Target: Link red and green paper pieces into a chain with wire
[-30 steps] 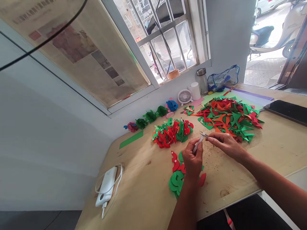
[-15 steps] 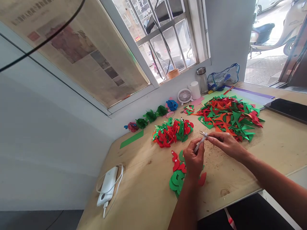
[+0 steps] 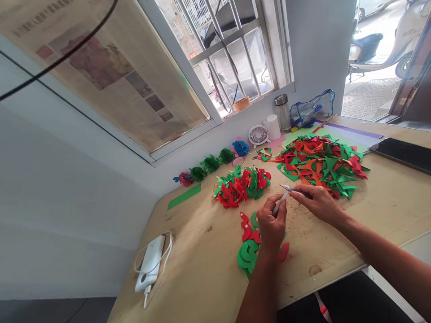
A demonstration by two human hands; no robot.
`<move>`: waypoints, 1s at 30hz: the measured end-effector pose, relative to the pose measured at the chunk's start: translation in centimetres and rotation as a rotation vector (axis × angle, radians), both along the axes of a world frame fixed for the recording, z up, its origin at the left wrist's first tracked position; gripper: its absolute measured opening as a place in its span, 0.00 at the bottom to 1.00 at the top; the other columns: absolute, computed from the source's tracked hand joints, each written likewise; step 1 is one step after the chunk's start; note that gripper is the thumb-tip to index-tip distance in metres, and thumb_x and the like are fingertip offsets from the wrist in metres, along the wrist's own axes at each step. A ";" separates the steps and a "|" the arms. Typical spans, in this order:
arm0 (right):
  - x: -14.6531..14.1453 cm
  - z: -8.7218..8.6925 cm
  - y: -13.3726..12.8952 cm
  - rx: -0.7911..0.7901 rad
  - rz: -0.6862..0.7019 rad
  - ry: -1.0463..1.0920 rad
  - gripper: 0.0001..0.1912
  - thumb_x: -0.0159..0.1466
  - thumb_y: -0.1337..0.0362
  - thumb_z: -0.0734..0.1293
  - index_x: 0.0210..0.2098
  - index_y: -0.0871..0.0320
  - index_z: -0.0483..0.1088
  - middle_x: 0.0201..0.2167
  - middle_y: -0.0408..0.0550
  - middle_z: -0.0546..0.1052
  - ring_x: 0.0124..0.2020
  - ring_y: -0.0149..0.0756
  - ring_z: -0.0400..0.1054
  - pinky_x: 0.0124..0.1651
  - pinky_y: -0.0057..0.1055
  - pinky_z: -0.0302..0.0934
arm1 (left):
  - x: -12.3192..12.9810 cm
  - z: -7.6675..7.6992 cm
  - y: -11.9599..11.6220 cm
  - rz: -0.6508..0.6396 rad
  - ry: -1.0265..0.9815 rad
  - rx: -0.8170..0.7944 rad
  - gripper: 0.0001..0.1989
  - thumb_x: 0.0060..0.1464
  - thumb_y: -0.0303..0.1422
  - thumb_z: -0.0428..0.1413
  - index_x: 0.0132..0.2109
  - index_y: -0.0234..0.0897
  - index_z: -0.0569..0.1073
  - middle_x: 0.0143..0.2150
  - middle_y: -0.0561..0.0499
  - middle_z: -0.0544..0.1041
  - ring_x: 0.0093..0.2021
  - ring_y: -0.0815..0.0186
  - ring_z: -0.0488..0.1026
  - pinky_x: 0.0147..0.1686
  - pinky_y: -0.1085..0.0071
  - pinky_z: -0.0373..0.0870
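My left hand [image 3: 273,222] is closed on a narrow white strip [image 3: 279,205], whose upper end sticks out past the fingertips. Just right of it, my right hand [image 3: 318,202] grips small pointed scissors [image 3: 287,188], their metal blades against the strip's upper end. Most of the handle is hidden by the fingers. Under and beside my left wrist lie cut green paper shapes [image 3: 248,255] and red paper shapes [image 3: 247,231], some bearing small white squares. Beyond my hands, a heap of folded red and green paper pieces [image 3: 235,192] rests on the wooden table [image 3: 198,260].
A large pile of paper offcuts [image 3: 323,163] lies behind my right hand, near a dark phone [image 3: 402,152]. Along the wall stand a small fan [image 3: 259,135], a glass bottle [image 3: 283,114] and green paper ornaments [image 3: 211,163]. A white power bank [image 3: 150,262] with cable lies left.
The scissor blades, apart before, have come closer together at the strip's end. My left hand stays nearly in place.
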State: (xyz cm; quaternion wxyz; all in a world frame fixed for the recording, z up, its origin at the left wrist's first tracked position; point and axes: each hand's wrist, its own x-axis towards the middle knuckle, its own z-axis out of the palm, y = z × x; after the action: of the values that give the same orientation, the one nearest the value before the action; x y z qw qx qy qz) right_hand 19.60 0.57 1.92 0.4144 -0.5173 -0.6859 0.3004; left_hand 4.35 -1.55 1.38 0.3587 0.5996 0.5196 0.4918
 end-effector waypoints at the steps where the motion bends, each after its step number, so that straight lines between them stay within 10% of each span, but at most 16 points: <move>1: 0.0 0.0 0.0 -0.004 -0.003 -0.006 0.23 0.62 0.47 0.58 0.31 0.58 0.74 0.20 0.42 0.66 0.23 0.29 0.54 0.25 0.27 0.50 | 0.0 0.0 0.0 0.003 0.000 0.003 0.18 0.53 0.43 0.53 0.41 0.32 0.75 0.20 0.57 0.60 0.19 0.75 0.53 0.20 0.79 0.53; 30: 0.2 -0.1 0.1 -0.021 0.158 -0.019 0.22 0.63 0.48 0.57 0.34 0.59 0.74 0.27 0.46 0.74 0.27 0.31 0.61 0.29 0.28 0.54 | 0.1 0.2 -0.2 -0.024 -0.035 0.038 0.16 0.53 0.41 0.53 0.40 0.32 0.75 0.21 0.57 0.61 0.20 0.75 0.52 0.20 0.78 0.51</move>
State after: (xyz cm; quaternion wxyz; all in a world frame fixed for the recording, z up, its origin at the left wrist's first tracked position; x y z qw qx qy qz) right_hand 19.79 0.62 1.82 0.3774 -0.4687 -0.7252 0.3347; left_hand 4.48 -1.72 1.61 0.3624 0.6037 0.4965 0.5076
